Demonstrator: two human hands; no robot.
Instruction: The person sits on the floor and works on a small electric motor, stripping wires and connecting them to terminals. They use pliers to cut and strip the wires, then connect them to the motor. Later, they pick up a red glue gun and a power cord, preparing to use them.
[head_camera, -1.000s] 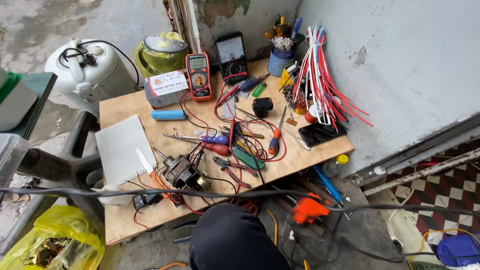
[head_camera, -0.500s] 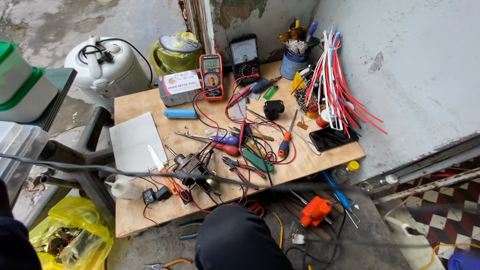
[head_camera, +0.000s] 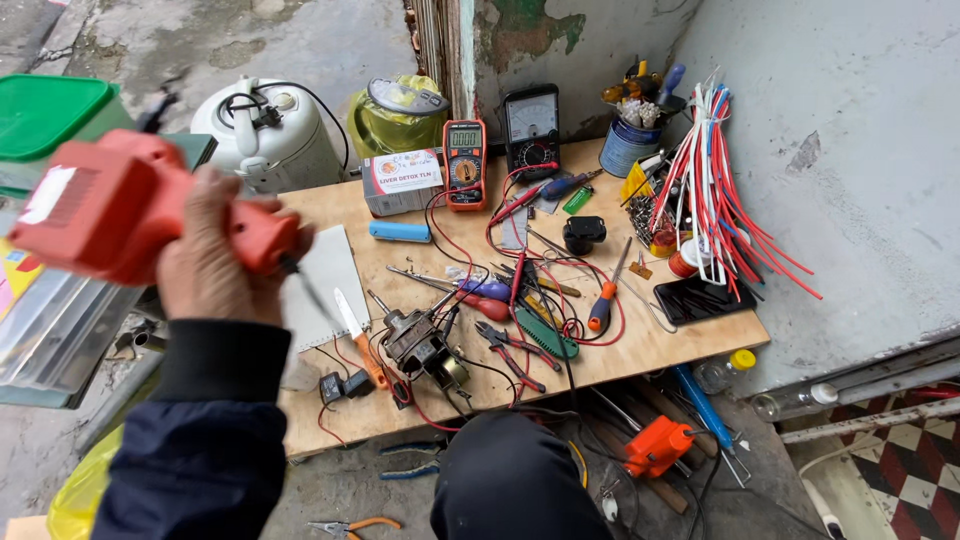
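The wooden bench (head_camera: 640, 350) stands against a grey wall, strewn with tools and wires. Off its left edge, raised above it, the left hand (head_camera: 215, 255) is closed tight around the grip of an orange power tool (head_camera: 130, 205). The tool's long axis runs roughly level, its bulky body toward the left and its thin dark tip (head_camera: 310, 290) slanting down-right over the bench's left edge. The dark-sleeved forearm rises from below, back of the hand uppermost. The right hand is out of sight.
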